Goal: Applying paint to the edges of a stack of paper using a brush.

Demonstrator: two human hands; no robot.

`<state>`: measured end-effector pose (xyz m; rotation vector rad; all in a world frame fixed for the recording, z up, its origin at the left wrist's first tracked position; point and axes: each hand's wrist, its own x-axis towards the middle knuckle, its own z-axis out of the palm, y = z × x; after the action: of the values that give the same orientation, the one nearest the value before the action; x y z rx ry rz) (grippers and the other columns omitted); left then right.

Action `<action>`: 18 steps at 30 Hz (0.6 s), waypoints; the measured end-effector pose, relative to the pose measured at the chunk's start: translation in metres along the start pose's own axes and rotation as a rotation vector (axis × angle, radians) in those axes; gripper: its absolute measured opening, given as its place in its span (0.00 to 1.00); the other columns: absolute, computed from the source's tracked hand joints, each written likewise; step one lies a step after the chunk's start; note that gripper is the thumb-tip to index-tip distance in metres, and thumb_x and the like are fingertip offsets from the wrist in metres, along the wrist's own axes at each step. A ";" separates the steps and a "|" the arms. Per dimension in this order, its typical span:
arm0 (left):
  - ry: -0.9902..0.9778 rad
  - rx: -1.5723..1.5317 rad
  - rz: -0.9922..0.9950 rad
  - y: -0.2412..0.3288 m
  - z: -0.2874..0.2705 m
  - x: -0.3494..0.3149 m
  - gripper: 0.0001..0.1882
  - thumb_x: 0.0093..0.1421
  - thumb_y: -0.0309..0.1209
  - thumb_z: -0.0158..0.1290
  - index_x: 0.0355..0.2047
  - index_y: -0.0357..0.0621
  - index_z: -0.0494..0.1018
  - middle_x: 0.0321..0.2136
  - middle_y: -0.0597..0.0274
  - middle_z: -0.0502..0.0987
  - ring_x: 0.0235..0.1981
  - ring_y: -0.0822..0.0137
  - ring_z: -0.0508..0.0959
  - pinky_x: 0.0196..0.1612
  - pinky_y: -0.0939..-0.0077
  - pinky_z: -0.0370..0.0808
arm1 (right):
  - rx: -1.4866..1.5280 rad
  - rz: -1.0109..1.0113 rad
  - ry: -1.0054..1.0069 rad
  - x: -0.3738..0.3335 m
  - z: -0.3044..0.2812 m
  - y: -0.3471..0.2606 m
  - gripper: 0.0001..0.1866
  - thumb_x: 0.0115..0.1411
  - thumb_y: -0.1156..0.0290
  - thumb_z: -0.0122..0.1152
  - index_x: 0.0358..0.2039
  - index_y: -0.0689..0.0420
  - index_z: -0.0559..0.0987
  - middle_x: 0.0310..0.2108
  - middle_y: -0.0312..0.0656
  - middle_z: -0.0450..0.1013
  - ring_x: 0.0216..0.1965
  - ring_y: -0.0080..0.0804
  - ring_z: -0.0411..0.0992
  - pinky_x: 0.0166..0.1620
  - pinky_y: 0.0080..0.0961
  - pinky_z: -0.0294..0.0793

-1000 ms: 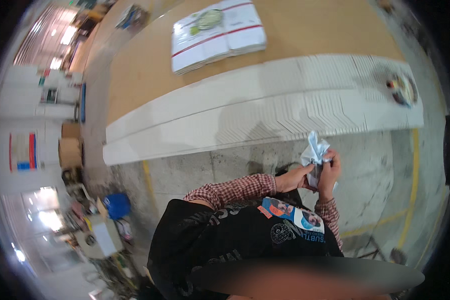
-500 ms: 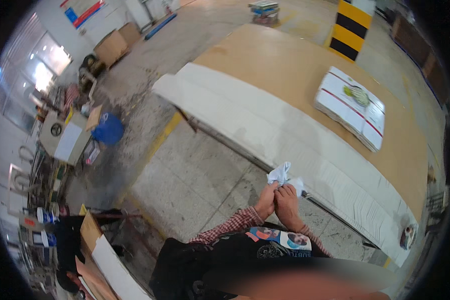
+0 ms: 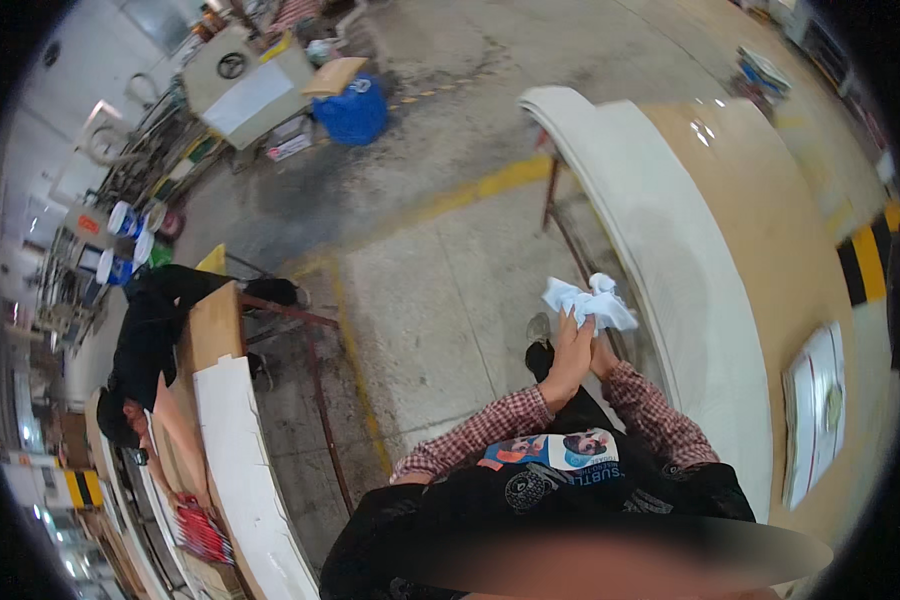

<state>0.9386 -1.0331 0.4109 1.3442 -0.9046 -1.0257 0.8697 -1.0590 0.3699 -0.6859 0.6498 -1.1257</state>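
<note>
A crumpled white cloth [image 3: 592,303] is bunched in front of me, its loose corners sticking out past my fingertips. My left hand [image 3: 572,345] is closed on its near side. Pressed close alongside, my right hand [image 3: 603,354] also grips the cloth, though its fingers are largely hidden behind the left hand and the fabric. Both hands are above the floor, just left of a long table's edge layered with white sheets [image 3: 670,220].
Brown board [image 3: 750,190] covers the table beyond the white sheets, with a strapped white stack [image 3: 815,410] on it. At left, a person in black [image 3: 150,330] leans over another table holding white board [image 3: 235,420]. A blue drum [image 3: 355,110] stands farther off.
My view has swung left, so the sheet-covered table now lies to my right and the person at the other table shows more fully. The cloth stays in both hands.
</note>
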 end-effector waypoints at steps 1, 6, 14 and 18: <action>0.067 -0.179 -0.196 0.000 -0.011 0.023 0.17 0.64 0.34 0.39 0.47 0.35 0.62 0.42 0.57 0.70 0.43 0.65 0.70 0.48 0.74 0.64 | -0.748 -0.033 -0.210 0.022 0.017 -0.011 0.25 0.56 0.66 0.50 0.53 0.61 0.63 0.51 0.50 0.63 0.55 0.45 0.59 0.56 0.38 0.55; 0.174 -0.424 -0.340 0.008 -0.065 0.168 0.15 0.64 0.34 0.40 0.45 0.35 0.64 0.40 0.58 0.71 0.41 0.67 0.71 0.44 0.74 0.68 | -1.427 -0.107 -0.362 0.147 0.081 0.006 0.18 0.47 0.67 0.55 0.39 0.62 0.73 0.40 0.53 0.69 0.45 0.51 0.65 0.48 0.43 0.61; 0.444 -0.672 -0.623 -0.051 -0.188 0.314 0.16 0.65 0.33 0.35 0.47 0.40 0.66 0.39 0.58 0.73 0.39 0.62 0.74 0.39 0.68 0.73 | -1.426 -0.508 -0.904 0.300 0.154 0.059 0.08 0.40 0.72 0.52 0.23 0.61 0.75 0.25 0.50 0.71 0.33 0.47 0.68 0.39 0.38 0.67; 0.467 -0.957 -0.501 -0.053 -0.243 0.388 0.14 0.64 0.34 0.37 0.46 0.44 0.68 0.37 0.62 0.75 0.34 0.63 0.75 0.35 0.69 0.73 | -1.292 -0.425 -1.001 0.380 0.199 0.085 0.04 0.41 0.74 0.51 0.18 0.60 0.72 0.24 0.49 0.70 0.30 0.45 0.68 0.35 0.35 0.68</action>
<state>1.2889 -1.3199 0.3249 0.8973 0.3066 -1.2113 1.1830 -1.3638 0.3845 -2.3731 0.2669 -0.4467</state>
